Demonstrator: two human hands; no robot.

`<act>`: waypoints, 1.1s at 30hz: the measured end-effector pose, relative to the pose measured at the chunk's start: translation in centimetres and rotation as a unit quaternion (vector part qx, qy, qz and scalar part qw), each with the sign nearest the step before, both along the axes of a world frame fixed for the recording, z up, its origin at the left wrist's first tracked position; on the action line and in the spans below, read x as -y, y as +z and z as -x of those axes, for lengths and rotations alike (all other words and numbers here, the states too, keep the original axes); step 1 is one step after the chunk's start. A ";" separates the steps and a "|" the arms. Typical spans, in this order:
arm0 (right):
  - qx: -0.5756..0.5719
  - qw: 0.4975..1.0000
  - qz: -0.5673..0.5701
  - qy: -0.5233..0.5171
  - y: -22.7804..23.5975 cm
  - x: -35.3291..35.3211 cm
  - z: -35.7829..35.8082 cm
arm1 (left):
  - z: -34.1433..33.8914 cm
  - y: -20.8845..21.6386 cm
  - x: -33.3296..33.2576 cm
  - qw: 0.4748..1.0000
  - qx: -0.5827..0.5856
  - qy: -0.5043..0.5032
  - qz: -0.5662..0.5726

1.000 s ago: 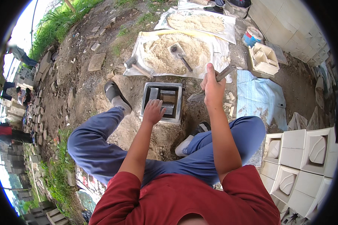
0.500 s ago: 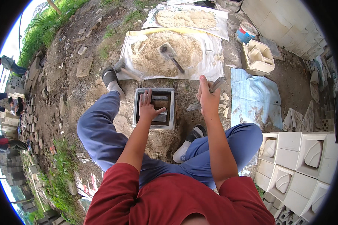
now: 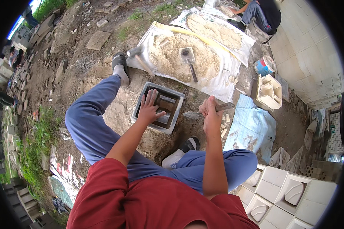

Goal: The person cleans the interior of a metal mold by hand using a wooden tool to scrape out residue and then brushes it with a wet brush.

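A square metal block mould [image 3: 165, 130] stands on the ground between my legs, with dark bars or inserts inside it. My left hand [image 3: 148, 110], fingers spread, lies flat on its left part and inner edge. To the right of the mould, my right hand [image 3: 211, 115] is closed round a trowel [image 3: 193, 115]. Its grey pointed blade sticks out to the left of the fist, and its worn handle end to the right. The trowel is apart from the mould. A flat square float [image 3: 187, 56] with a dark handle lies on the pale sand heap beyond.
White sacks [image 3: 221, 88] hold piles of pale sand [image 3: 162, 55]. A mallet [image 3: 143, 63] lies by my left foot. At right are a blue sheet [image 3: 252, 124], a cream hollow block [image 3: 269, 91], a bucket [image 3: 264, 65] and stacked blocks [image 3: 271, 183]. Another person [image 3: 256, 17] sits far right.
The view has turned, so the scene is slanted and the far person shows more. My right hand has tilted the trowel nearer level. My left hand stays on the mould.
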State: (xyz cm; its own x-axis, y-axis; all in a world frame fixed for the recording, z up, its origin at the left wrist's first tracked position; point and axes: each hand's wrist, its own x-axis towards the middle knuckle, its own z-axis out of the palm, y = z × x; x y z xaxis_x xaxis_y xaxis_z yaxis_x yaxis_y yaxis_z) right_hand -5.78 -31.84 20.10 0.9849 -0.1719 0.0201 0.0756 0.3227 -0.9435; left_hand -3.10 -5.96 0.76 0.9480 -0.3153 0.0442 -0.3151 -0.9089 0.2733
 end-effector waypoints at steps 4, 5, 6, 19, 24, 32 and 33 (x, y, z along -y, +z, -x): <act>0.040 0.997 0.007 0.071 -0.9 -1.4 0.4 | 2.1 -1.4 -3.0 0.998 0.037 -0.005 0.050; 0.045 0.994 0.001 0.097 -1.1 -1.8 0.5 | 2.3 -1.5 -3.5 0.997 0.031 -0.014 0.067; 0.046 0.994 0.009 0.103 -1.1 -2.4 0.5 | 2.5 -1.4 -3.6 0.996 0.025 -0.028 0.086; 0.085 0.986 0.050 0.136 4.1 -12.5 -7.6 | -2.8 -1.6 -5.8 0.934 -0.010 0.300 0.192; 0.102 0.985 0.046 0.127 0.8 -12.2 -12.0 | -4.8 0.2 -4.8 0.955 -0.140 0.218 0.144; 0.049 0.981 0.008 0.189 -4.2 -12.7 -15.2 | -5.7 -0.2 -6.2 0.933 -0.182 0.224 0.215; 0.036 0.981 0.005 0.193 -4.8 -12.6 -15.4 | -5.6 -0.2 -6.2 0.946 -0.129 0.222 0.196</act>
